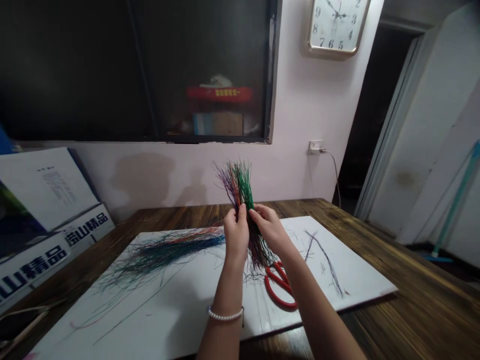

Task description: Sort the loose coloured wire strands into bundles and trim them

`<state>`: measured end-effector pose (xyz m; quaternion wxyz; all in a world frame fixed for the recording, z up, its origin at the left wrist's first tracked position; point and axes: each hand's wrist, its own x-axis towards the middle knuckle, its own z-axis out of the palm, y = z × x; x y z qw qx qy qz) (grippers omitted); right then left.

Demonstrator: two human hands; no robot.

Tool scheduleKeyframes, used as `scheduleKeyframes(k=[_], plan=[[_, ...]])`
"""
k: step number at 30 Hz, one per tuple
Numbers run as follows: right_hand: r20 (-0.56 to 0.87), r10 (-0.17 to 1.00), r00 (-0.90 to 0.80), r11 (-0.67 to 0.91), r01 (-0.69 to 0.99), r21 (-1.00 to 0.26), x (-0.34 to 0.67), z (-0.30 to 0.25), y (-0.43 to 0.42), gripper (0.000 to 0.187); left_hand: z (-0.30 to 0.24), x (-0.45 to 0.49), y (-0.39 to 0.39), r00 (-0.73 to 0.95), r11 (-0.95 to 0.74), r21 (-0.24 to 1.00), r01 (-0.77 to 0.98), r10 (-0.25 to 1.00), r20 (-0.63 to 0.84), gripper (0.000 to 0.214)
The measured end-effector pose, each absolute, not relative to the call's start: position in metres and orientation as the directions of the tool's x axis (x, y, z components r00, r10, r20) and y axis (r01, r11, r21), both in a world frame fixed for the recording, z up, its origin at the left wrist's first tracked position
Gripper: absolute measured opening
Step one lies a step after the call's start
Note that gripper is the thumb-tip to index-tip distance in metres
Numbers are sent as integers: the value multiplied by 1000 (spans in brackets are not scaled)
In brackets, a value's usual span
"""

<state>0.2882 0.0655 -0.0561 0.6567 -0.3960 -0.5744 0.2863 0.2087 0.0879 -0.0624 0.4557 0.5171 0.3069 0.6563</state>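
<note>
Over the white board (360, 275), a bundle of thin coloured strands (243, 192) stands upright between the person's two hands. Green, purple and orange show in its fanned top, and its dark lower ends hang below the grip, clear of the board as far as can be seen.

The left hand (236, 237) is closed, clamped on the bundle's left side at mid-length. A pearl bracelet (225, 314) circles that wrist. The right hand (268, 225) is likewise closed, clamped on the bundle's right side. The two hands are just apart, with the strands pinched between them.

A second bunch of strands (172, 252) lies flat on the board, spreading leftward, with its near ends reaching the left hand. Whether that hand also grips it cannot be determined. Red-handled scissors (279, 285) lie on the board below the right hand, not touching it. Loose dark strands (326, 262) lie further right.

The board rests on a scorched-looking wooden table (420, 250). Printed white boxes (45, 200) stand at the table's left end. On the wall behind are a clock (335, 25) and a plugged-in socket (315, 147).
</note>
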Motion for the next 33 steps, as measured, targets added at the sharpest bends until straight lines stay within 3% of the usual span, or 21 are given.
scheduleKeyframes(k=[7,12,18,27,33], plan=[[559,787,263,544,135,-829,282,-57,63,18,-66,210,88,-213,-466,872,-152,877,432,26],[575,768,283,555,155,-817,279,-55,59,16,-63,210,84,-219,-487,864,-126,863,455,26],[575,756,312,552,167,-817,277,-58,60,15,-54,210,72,-175,-530,844,-86,842,511,12],[575,743,342,568,132,-813,279,-53,52,11,-54,217,63,-220,-530,807,-260,846,485,14],[529,751,395,576,0,-818,288,-48,51,14,-55,211,74,-282,-475,760,-444,879,384,14]])
